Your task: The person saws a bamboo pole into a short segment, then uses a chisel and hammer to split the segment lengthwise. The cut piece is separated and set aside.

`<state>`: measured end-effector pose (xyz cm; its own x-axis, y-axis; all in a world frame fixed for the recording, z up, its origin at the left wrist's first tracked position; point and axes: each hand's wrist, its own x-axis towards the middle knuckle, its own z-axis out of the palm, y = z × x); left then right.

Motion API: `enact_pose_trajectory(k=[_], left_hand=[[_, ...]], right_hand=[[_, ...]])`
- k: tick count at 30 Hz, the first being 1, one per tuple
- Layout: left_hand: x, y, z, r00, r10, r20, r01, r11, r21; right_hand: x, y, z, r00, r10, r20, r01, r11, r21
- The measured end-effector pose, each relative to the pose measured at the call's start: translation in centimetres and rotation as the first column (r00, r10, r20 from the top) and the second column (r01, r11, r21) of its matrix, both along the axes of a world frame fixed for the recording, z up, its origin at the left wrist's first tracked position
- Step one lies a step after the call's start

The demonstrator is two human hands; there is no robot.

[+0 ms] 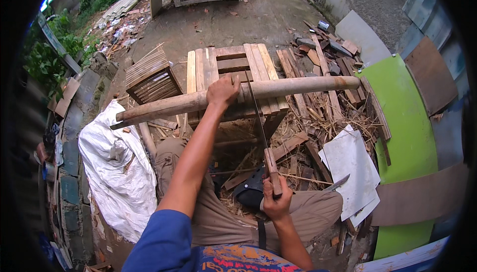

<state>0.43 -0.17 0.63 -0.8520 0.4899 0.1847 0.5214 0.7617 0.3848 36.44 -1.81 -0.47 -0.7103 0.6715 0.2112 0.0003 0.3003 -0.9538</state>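
A thick bamboo pole (303, 86) lies crosswise on a low slatted wooden stand (201, 68). My left hand (223, 91) is wrapped over the pole near its middle and grips it. In my right hand (277, 200) is the wooden handle of a handsaw (259, 118), held low in front of my lap. Its thin blade runs up and away from me to the pole, just right of my left hand. The blade is seen nearly edge-on, and how deep it sits in the bamboo cannot be made out.
A slatted wooden crate (154, 76) stands left of the stand, with a white sack (117, 160) nearer me. Wood offcuts and straw-like shavings (315, 110) litter the right side. Beyond lie white sheets (350, 165), a knife blade (338, 182) and a green panel (405, 123).
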Motion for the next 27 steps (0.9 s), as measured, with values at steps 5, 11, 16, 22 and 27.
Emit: enact_pose_trajectory(k=[5, 11, 16, 22, 27], left_hand=[[-0.4, 0.0, -3.8, 0.945, -0.045, -0.325, 0.061, 0.997, 0.041], [-1.9, 1.2, -2.5, 0.988, -0.006, -0.152, -0.001, 0.999, -0.049], [-3.0, 1.1, -1.8, 0.997, 0.015, -0.069, -0.02, 0.996, -0.081], [-2.5, 1.3, -1.4, 0.995, -0.017, -0.095, 0.009, 0.996, -0.086], [-3.0, 1.3, -1.0, 0.999, 0.017, -0.047, -0.023, 0.991, -0.129]], right_hand=[[-1.9, 0.1, 1.3, 0.999, -0.021, 0.032, 0.021, 1.0, 0.016], [-4.3, 1.1, 2.5, 0.995, -0.04, 0.095, 0.049, 0.994, -0.095], [-0.3, -0.5, 4.1, 0.989, 0.002, 0.147, 0.003, 0.999, -0.032], [-12.0, 4.3, 4.4, 1.0, -0.015, 0.022, 0.018, 0.99, -0.139], [-11.2, 4.3, 2.3, 0.998, -0.029, 0.062, 0.028, 1.0, 0.006]])
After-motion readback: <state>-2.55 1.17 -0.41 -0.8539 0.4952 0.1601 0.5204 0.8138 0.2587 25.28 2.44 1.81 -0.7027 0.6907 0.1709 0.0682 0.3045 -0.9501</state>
